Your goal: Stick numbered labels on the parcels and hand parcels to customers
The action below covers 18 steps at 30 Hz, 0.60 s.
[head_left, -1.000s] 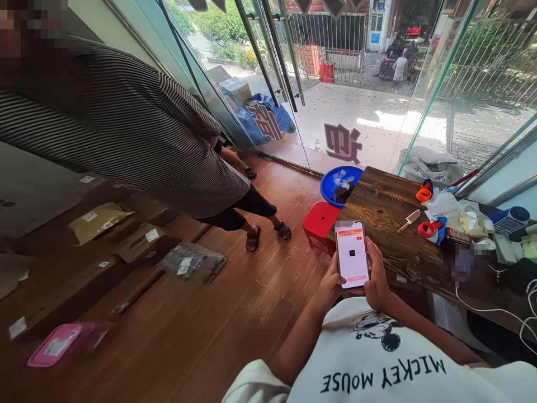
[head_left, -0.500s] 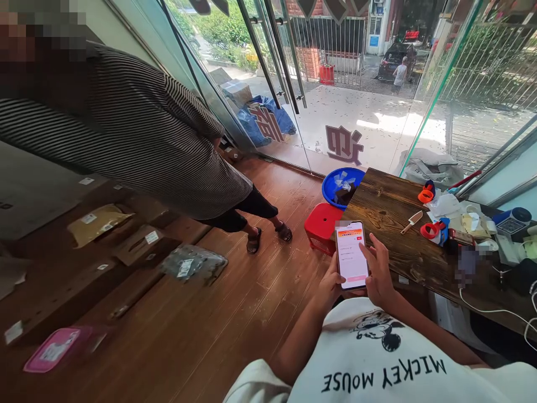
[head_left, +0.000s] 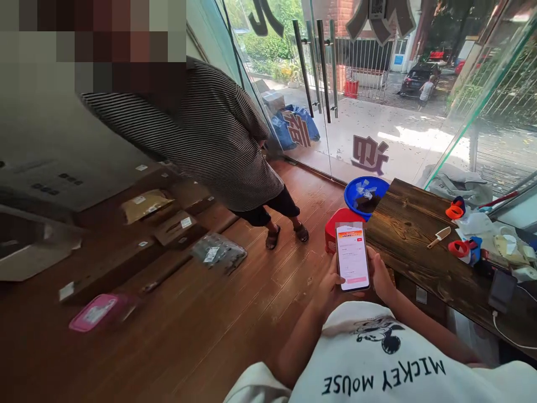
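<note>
A smartphone (head_left: 352,263) with a lit white screen, an orange banner and a pink button stands upright in front of my chest. My left hand (head_left: 330,282) is wrapped round its left edge, the thumb lying at the lower left of the screen. On the other side, my right hand (head_left: 382,279) grips the phone's right edge, with its fingers partly hidden behind. A red plastic stool (head_left: 338,219) shows just beyond the phone. To the right is a dark wooden table (head_left: 403,224) with a knife (head_left: 439,237) on it.
A person in a striped top (head_left: 226,134) stands to the left. Parcels, among them a grey plastic bag (head_left: 220,253) and a pink-lidded box (head_left: 93,313), lie at the left. A blue basin (head_left: 350,196) holds litter. Tape dispensers (head_left: 459,249) and a charging phone (head_left: 502,291) are on the table.
My right hand's fingers have moved from over the screen to the phone's right edge. The screen shows different text. My view has turned left, shifting the room rightwards.
</note>
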Tool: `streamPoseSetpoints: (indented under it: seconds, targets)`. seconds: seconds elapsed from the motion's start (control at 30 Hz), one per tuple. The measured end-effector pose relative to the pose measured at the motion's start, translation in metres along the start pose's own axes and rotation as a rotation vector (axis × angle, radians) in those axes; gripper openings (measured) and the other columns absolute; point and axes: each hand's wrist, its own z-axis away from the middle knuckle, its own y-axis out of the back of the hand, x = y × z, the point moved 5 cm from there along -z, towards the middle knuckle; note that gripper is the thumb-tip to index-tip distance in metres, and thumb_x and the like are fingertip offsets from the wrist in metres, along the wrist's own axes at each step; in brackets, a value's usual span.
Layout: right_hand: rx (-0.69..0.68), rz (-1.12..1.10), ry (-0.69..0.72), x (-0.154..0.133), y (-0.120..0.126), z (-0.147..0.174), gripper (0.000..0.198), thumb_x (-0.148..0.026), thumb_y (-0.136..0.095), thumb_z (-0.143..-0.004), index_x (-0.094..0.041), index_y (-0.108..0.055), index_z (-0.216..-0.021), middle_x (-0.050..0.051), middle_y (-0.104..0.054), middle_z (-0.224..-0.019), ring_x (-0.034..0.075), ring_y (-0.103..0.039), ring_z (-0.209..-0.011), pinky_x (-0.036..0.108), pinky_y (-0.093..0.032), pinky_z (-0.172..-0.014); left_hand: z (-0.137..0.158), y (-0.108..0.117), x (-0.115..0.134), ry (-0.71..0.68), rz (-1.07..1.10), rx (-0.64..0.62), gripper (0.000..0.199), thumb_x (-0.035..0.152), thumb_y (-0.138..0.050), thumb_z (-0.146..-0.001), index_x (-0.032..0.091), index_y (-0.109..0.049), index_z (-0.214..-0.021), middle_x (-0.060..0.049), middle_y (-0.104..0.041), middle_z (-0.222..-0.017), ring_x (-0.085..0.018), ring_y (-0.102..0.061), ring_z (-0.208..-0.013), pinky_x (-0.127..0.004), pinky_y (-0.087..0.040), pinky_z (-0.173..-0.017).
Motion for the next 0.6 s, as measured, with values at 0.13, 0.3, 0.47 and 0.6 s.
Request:
streamPoseSetpoints:
  seconds: [0.13,0.3,0.47,0.6]
  targets:
    - [-0.086,-0.024,-0.067,0.000,-0.037,-0.016,0.045,-0.061,-0.050,-0.087,-0.022,-0.063,-0.105,0.007,-0.071,-0.105,0.026,-0.066,-0.097,0.039,-0.053,-0.083,0.021,0.023,0.019,-0.092,0.030,0.062,0.100,0.014,-0.057,-0.062,0.035,-0.021,-0.153,-0.007,-0.056,-0.140,-0.036,-0.057,-0.119,-0.051,-0.055,-0.088]
    - [-0.226,-0.035,-0.223,0.006,-0.090,-0.035,0.027,-0.043,-0.064,-0.073,-0.021,-0.063,-0.090,0.003,-0.072,-0.085,0.022,-0.066,-0.076,0.032,-0.051,-0.065,0.048,0.052,0.032,-0.200,0.086,0.186,0.105,0.015,-0.060,-0.059,0.035,-0.020,-0.153,-0.008,-0.054,-0.141,-0.036,-0.059,-0.116,-0.048,-0.059,-0.080]
    - [-0.378,-0.004,-0.318,0.024,-0.153,-0.046,0.029,-0.039,-0.071,-0.067,-0.021,-0.061,-0.087,0.001,-0.072,-0.079,0.020,-0.064,-0.070,0.030,-0.050,-0.061,0.091,0.066,0.056,-0.348,0.067,0.324,0.095,0.016,-0.060,-0.063,0.032,-0.030,-0.151,-0.009,-0.055,-0.140,-0.036,-0.058,-0.118,-0.049,-0.057,-0.087]
    - [-0.481,-0.031,-0.402,0.038,-0.202,-0.046,0.029,-0.034,-0.068,-0.064,-0.021,-0.061,-0.089,0.001,-0.072,-0.079,0.021,-0.065,-0.068,0.032,-0.052,-0.062,0.120,0.085,0.072,-0.434,0.073,0.447,0.093,0.016,-0.061,-0.065,0.032,-0.031,-0.151,-0.009,-0.057,-0.138,-0.037,-0.056,-0.120,-0.050,-0.056,-0.089]
